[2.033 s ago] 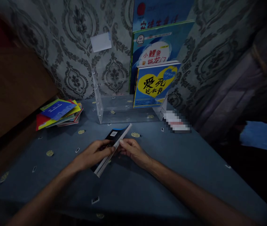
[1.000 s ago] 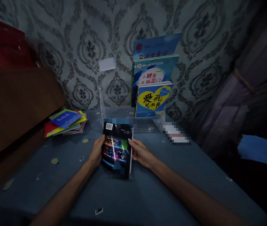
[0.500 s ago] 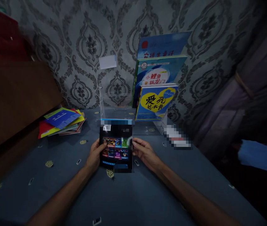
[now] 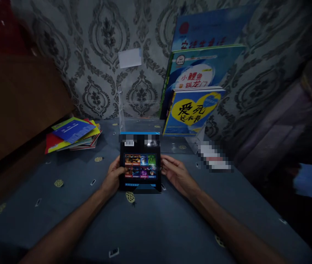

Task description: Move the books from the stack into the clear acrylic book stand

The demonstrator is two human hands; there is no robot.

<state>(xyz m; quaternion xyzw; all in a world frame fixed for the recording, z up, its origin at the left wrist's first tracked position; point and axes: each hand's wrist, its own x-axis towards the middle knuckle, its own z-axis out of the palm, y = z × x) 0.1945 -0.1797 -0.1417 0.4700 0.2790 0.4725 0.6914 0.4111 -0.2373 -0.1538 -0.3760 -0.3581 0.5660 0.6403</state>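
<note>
A black book (image 4: pixel 140 148) with a barcode, small colourful pictures and a blue top edge is held up in front of me over the table. My left hand (image 4: pixel 114 176) is closed on its left edge, with the thumb across the cover. At the right edge, the bent fingers of my right hand (image 4: pixel 176 171) grip the book. Behind it stands a clear plastic book rack (image 4: pixel 122 115). In the rack's right side are a blue book with a yellow heart (image 4: pixel 194 112), a teal book (image 4: pixel 213 71) and a taller blue book (image 4: pixel 213 29).
To the left, a loose pile of thin colourful books (image 4: pixel 73 134) lies beside a large brown box (image 4: pixel 21 102). A pixelated white item (image 4: pixel 215 156) is at the right of the rack. A patterned cloth (image 4: pixel 90 223) covers the table; a curtain (image 4: pixel 279 113) hangs at the right.
The view has shifted, so the rack's books appear larger, higher and farther right. The black book looks slightly more tilted back; both hands keep their hold.
</note>
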